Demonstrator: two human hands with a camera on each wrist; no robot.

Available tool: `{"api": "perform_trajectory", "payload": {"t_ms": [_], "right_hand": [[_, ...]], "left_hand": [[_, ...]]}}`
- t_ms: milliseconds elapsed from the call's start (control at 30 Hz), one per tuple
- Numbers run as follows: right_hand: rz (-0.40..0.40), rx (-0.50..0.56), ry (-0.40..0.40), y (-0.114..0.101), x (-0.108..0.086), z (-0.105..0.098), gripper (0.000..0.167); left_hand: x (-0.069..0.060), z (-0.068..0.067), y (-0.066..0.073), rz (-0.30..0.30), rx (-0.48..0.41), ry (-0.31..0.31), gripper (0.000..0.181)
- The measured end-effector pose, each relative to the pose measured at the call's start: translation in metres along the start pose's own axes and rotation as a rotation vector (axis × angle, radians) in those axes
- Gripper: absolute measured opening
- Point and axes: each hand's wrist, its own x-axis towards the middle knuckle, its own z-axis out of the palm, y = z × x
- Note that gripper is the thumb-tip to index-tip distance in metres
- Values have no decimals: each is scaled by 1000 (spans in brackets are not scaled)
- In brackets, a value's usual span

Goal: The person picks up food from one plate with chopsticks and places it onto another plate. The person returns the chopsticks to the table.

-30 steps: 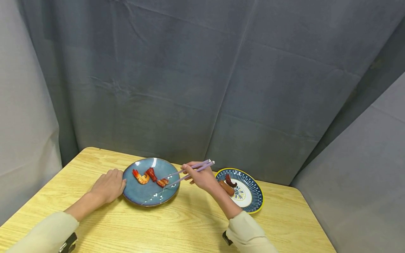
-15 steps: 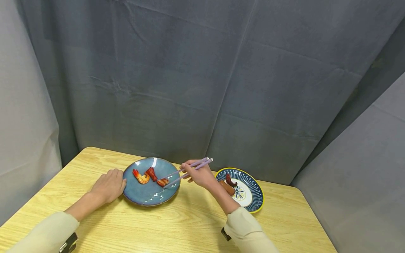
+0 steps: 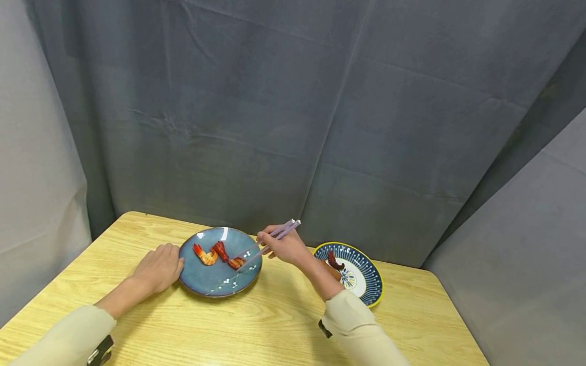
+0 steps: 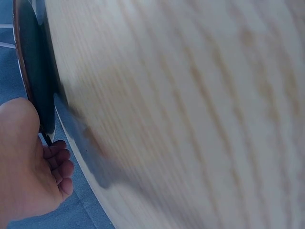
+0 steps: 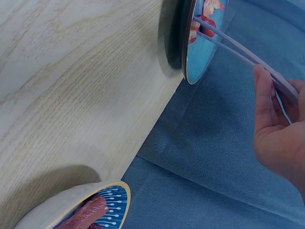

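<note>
My right hand [image 3: 286, 246] holds a pair of pale purple chopsticks [image 3: 285, 230], their tips down at a small striped piece of meat [image 3: 236, 263] on the blue plate [image 3: 206, 285]. Whether the tips pinch the meat is hard to tell. Also on that plate lie a shrimp [image 3: 207, 256] and a dark red piece of meat [image 3: 221, 250]. At the plate's left rim my left hand [image 3: 159, 267] grips the edge, the thumb [image 4: 19, 117] against the rim and the fingers [image 4: 61, 164] curled below it in the left wrist view.
Right of my right hand stands a patterned plate [image 3: 369, 277] with a yellow rim. It bears a sausage [image 5: 86, 214] and a dark curled piece of food [image 3: 335, 261]; my forearm partly covers it. The wooden table [image 3: 220, 330] ends at a grey curtain [image 3: 256, 127] behind.
The chopsticks have tilted, their back ends swinging left and slightly up as my right hand shifts a little left. The striped meat has turned slightly. My left hand stays at the rim.
</note>
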Motion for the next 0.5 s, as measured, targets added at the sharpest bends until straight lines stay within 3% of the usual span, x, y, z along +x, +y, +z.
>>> {"api": "perform_trajectory", "payload": {"t_ms": [500], "right_hand": [[-9, -6, 6, -3, 1, 0, 19]], "left_hand": [[0, 1, 0, -2, 0, -8, 23]]}}
